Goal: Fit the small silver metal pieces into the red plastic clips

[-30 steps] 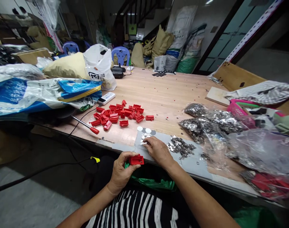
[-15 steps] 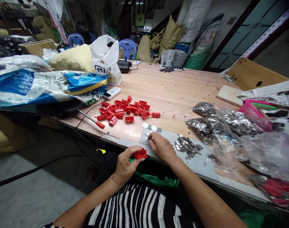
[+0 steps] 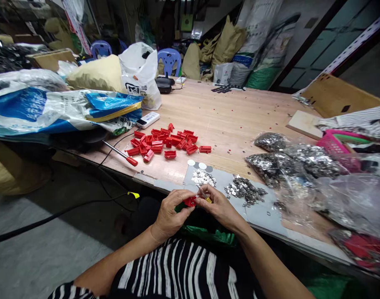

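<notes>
Pinched between the fingers and thumb of my left hand (image 3: 174,209) is a small red plastic housing (image 3: 190,202), partly covered by the fingertips. My right hand (image 3: 216,205) meets it from the other side, its fingertips at the housing. A slim yellow-handled tool (image 3: 208,200) with a thin metal shaft sits in that hand; its exact kind is unclear. Just beyond my hands, flat silver metal pieces (image 3: 204,177) lie on a grey sheet (image 3: 219,173). To their right is a heap of darker metal parts (image 3: 245,191).
A pile of red housings (image 3: 157,143) lies left of centre, near a red-handled rod (image 3: 131,161). Clear bags of metal parts (image 3: 274,168) and a pink basket (image 3: 331,145) stand at the right. A white device (image 3: 148,120) lies by the plastic sacks (image 3: 68,108).
My right hand has come back from the silver pieces to the red housing in my left hand. The yellow on the tool now shows, and the silver pieces are uncovered.
</notes>
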The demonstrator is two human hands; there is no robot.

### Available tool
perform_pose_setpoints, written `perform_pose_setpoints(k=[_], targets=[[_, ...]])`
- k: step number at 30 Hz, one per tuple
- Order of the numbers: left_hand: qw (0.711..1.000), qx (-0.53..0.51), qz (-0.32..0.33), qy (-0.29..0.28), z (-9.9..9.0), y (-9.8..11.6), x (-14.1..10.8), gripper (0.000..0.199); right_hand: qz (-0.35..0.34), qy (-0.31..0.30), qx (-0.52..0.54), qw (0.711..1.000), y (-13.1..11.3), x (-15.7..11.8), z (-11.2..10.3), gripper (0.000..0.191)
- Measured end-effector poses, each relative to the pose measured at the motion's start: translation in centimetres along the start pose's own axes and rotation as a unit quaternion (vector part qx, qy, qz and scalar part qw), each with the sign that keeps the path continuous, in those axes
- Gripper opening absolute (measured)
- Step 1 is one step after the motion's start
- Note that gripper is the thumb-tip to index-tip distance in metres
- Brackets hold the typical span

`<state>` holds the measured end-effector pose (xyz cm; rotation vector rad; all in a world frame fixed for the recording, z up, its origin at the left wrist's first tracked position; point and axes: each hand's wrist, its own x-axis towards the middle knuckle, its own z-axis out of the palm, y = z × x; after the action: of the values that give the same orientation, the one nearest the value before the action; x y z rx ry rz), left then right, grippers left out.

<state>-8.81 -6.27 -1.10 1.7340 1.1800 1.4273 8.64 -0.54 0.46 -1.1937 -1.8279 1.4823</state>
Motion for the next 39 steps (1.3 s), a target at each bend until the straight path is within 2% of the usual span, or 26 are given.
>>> perform_pose_setpoints(k=[4,9,13,15,19,22,25,27,28,31,33,36,39], targets=[[1.000,-0.010,0.007,-0.015,0.2,0.2,0.1,0.039,0.015,0.025,0.034,0.999,0.2,-0.4,0.1,0.032],[0.995,-0.074,-0.062,-0.023,0.4,0.1,0.1,0.040,0.033,0.028,0.090,0.995,0.6,-0.8,0.3,0.035],[0.986,-0.127,-0.106,-0.033,0.6,0.2,0.2,0.039,0.039,0.027,0.091,0.995,0.4,-1.1,0.2,0.037],[0.972,-0.181,-0.149,-0.032,0.7,0.2,0.2,0.039,0.050,0.022,0.102,0.993,0.2,-1.2,0.2,0.039],[0.915,-0.317,-0.248,-0.006,1.0,0.2,0.2,0.043,0.063,0.002,0.148,0.987,-0.3,-1.5,0.2,0.036],[0.883,-0.379,-0.275,0.021,1.3,0.3,0.3,0.043,0.043,0.007,0.141,0.989,-0.1,-1.9,0.1,0.032],[0.867,-0.407,-0.285,0.027,1.4,0.3,0.4,0.045,0.029,0.023,0.091,0.995,0.3,-2.3,-0.2,0.029],[0.878,-0.388,-0.279,0.019,1.3,0.0,0.5,0.047,0.023,0.040,0.033,0.998,0.6,-2.7,-0.3,0.030],[0.894,-0.358,-0.270,0.009,1.2,-0.2,0.6,0.047,0.019,0.053,-0.003,0.998,0.7,-2.8,-0.4,0.031],[0.959,-0.196,-0.204,-0.031,0.7,-0.9,1.2,0.044,0.002,0.097,-0.113,0.989,0.8,-3.1,-0.5,0.030],[0.986,-0.075,-0.134,-0.058,0.3,-1.4,1.8,0.040,-0.006,0.115,-0.166,0.979,0.8,-3.1,-0.5,0.029],[0.993,0.033,-0.051,-0.105,-0.2,-2.0,2.9,0.037,-0.027,0.110,-0.217,0.970,0.7,-2.7,-0.4,0.021],[0.986,0.067,-0.027,-0.151,-0.3,-2.6,3.7,0.037,-0.057,0.101,-0.247,0.962,0.6,-2.3,-0.3,0.018]])
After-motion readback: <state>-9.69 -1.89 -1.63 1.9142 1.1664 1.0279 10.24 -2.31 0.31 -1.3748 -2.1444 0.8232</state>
